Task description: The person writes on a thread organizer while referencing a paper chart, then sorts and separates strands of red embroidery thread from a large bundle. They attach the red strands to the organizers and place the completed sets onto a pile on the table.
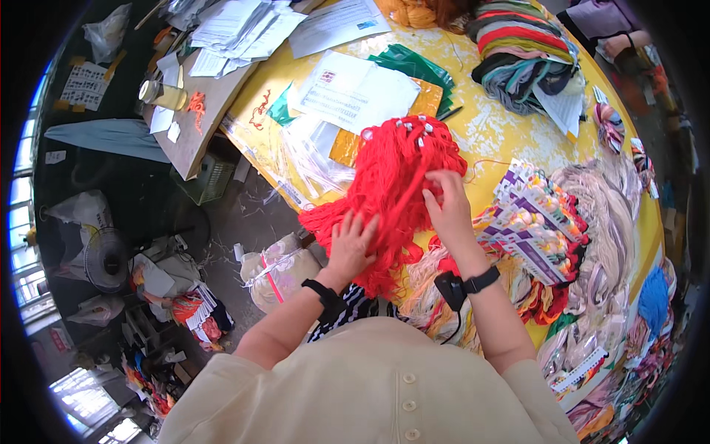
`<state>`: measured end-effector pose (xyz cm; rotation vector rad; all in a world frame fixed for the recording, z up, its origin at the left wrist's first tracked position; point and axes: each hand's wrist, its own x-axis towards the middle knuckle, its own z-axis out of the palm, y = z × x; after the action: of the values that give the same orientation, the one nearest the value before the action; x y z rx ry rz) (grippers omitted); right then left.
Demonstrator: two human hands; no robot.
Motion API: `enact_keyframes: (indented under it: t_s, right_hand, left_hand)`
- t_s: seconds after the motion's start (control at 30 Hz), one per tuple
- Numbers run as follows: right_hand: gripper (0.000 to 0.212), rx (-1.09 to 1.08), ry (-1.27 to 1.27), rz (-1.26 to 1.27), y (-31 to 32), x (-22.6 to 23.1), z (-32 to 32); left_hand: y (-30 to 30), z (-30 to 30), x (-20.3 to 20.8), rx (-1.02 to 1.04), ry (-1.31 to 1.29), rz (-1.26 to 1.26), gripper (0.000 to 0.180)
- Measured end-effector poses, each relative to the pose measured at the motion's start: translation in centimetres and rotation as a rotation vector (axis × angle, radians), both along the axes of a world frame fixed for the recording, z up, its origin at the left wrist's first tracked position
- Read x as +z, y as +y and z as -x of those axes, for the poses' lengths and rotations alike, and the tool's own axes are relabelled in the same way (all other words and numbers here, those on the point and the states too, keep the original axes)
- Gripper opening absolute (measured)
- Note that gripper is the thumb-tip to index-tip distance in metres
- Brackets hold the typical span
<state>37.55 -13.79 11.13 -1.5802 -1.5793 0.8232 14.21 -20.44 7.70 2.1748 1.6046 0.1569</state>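
Note:
A large bundle of bright red yarn lies across the near edge of the yellow table, with small white ties at its far end. My left hand rests on the bundle's near left part, fingers spread over the strands. At the right side of the bundle, my right hand has its fingers bent around some red strands; the fingertips are partly hidden. Both wrists wear black bands. Loose pale and orange skeins lie below my right hand, close to my body.
Labelled multicoloured skeins are stacked on the right. Beyond the red yarn lie white papers, green packets and an orange packet. A thick multicoloured yarn bundle sits far right. A wooden side table and a fan stand left.

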Motion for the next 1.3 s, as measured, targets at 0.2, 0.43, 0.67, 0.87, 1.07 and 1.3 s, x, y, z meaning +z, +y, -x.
enact_keyframes:
  t_s: [0.2, 0.43, 0.67, 0.87, 1.07, 1.3]
  right_hand:
    - [0.037, 0.070, -0.307, -0.233, 2.3, -3.2, 1.7]
    - [0.033, 0.012, -0.272, -0.081, 0.7, -4.8, -0.9]
    - [0.033, -0.026, -0.246, -0.034, -0.5, -3.7, -0.1]
    - [0.029, -0.157, -0.106, -0.057, -1.2, -1.3, -0.7]
    - [0.022, -0.132, 0.205, 0.151, 0.5, 0.0, -1.4]
    - [0.028, -0.205, 1.270, 0.645, -0.7, -0.1, -0.3]
  left_hand:
    - [-0.7, -1.2, -1.6, -0.366, 0.294, -0.121, 0.081]
    - [5.6, -1.0, 5.1, -0.152, -0.112, 0.021, 0.025]
    - [16.5, -8.6, 1.0, 0.195, -0.359, 0.020, 0.023]
    - [17.5, -9.1, 0.0, 0.237, -0.319, -0.007, 0.027]
    - [17.2, -6.9, 5.1, 0.271, -0.296, 0.015, 0.025]
    - [8.2, -8.9, 6.1, -0.047, -0.631, 0.089, 0.029]
